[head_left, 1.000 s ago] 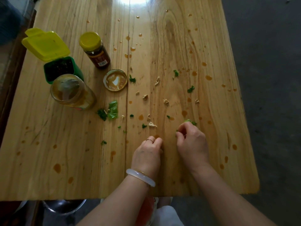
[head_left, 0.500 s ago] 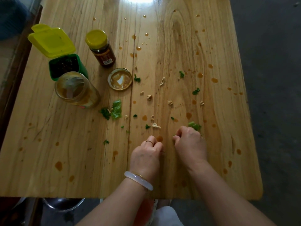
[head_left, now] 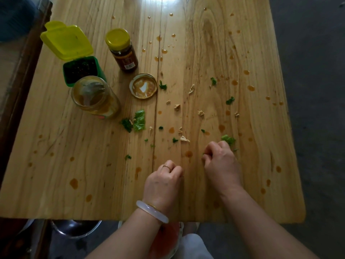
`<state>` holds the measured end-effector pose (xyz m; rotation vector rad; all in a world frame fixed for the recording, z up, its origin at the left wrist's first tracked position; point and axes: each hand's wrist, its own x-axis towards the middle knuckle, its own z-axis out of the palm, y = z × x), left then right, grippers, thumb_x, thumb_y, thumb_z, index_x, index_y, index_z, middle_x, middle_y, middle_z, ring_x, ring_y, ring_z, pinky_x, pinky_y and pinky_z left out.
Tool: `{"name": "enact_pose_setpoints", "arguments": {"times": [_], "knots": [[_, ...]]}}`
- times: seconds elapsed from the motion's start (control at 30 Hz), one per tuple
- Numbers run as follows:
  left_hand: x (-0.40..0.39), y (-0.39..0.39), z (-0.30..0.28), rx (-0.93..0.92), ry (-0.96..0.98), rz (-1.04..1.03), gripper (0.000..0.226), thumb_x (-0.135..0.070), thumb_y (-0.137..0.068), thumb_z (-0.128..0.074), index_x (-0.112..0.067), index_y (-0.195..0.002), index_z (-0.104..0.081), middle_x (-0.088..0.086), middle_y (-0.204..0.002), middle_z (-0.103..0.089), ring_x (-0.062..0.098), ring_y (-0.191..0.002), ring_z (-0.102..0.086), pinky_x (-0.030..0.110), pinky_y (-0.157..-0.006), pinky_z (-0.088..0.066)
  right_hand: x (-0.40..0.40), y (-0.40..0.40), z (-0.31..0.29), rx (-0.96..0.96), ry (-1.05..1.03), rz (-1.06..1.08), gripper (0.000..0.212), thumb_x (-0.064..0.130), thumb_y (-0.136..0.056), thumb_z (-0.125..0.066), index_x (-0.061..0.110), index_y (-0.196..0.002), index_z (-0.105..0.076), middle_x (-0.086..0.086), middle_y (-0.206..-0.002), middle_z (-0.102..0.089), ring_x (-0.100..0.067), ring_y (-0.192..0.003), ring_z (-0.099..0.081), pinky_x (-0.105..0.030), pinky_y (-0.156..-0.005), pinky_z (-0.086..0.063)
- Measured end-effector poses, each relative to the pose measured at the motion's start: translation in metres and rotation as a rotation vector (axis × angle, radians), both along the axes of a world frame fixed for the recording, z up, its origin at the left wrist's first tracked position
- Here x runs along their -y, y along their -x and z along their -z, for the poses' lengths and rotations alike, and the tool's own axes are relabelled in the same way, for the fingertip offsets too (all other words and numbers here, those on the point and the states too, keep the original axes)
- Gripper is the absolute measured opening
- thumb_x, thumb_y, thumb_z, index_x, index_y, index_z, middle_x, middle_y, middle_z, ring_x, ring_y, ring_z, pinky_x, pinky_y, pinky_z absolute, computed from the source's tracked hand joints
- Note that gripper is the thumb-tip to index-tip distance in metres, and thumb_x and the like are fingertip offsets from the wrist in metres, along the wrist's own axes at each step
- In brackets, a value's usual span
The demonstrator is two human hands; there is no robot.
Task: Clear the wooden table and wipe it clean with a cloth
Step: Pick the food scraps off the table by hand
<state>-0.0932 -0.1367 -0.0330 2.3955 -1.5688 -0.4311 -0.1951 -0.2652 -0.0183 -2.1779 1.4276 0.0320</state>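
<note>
The wooden table (head_left: 84,165) is littered with green leaf scraps (head_left: 139,120), beige crumbs (head_left: 184,139) and brown sauce drops (head_left: 74,183). My left hand (head_left: 164,182) rests near the front edge with curled fingers; nothing shows in it. My right hand (head_left: 221,161) lies just right of it, fingers curled, thumb and forefinger tips together on the wood. A green scrap (head_left: 228,140) lies just beyond its knuckles. No cloth is in view.
At the back left stand a green box (head_left: 100,71) with its yellow lid (head_left: 67,42) open, a yellow-capped sauce jar (head_left: 123,51), an open glass jar (head_left: 95,96) and an upturned jar lid (head_left: 143,86). A metal bowl (head_left: 74,228) sits under the front edge.
My right hand has drawn back a little from the green scrap it was touching; the scrap stays on the table. My left hand has hardly moved.
</note>
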Motion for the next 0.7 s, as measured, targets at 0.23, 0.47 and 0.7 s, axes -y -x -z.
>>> {"name": "enact_pose_setpoints", "arguments": {"times": [0.23, 0.47, 0.7], "knots": [[-0.021, -0.004, 0.001, -0.035, 0.004, -0.062, 0.013, -0.018, -0.07, -0.074, -0.021, -0.068, -0.061, -0.006, -0.062, -0.053, 0.013, -0.044, -0.051, 0.022, -0.031, -0.036, -0.028, -0.002, 0.002, 0.066, 0.017, -0.054, 0.004, 0.016, -0.094, -0.058, 0.019, -0.092, -0.059, 0.006, -0.086, -0.053, -0.01, -0.073, -0.052, -0.023, -0.063, -0.046], [-0.06, -0.008, -0.005, -0.232, 0.011, -0.236, 0.008, -0.018, -0.08, -0.069, -0.024, -0.081, -0.063, -0.009, -0.078, -0.058, 0.011, -0.063, -0.056, 0.025, -0.05, -0.047, -0.083, 0.0, -0.001, 0.232, -0.098, -0.116, 0.017, 0.008, -0.086, -0.063, 0.022, -0.081, -0.055, 0.008, -0.078, -0.052, -0.006, -0.07, -0.051, -0.02, -0.061, -0.045], [-0.128, -0.004, -0.012, -0.374, 0.05, -0.342, 0.012, -0.019, -0.081, -0.068, -0.029, -0.08, -0.063, -0.017, -0.08, -0.056, 0.004, -0.071, -0.056, 0.026, -0.061, -0.05, -0.152, 0.004, -0.006, 0.264, -0.275, -0.152, 0.019, 0.01, -0.082, -0.068, 0.026, -0.077, -0.06, 0.014, -0.077, -0.053, -0.003, -0.074, -0.053, -0.017, -0.068, -0.045]]}}
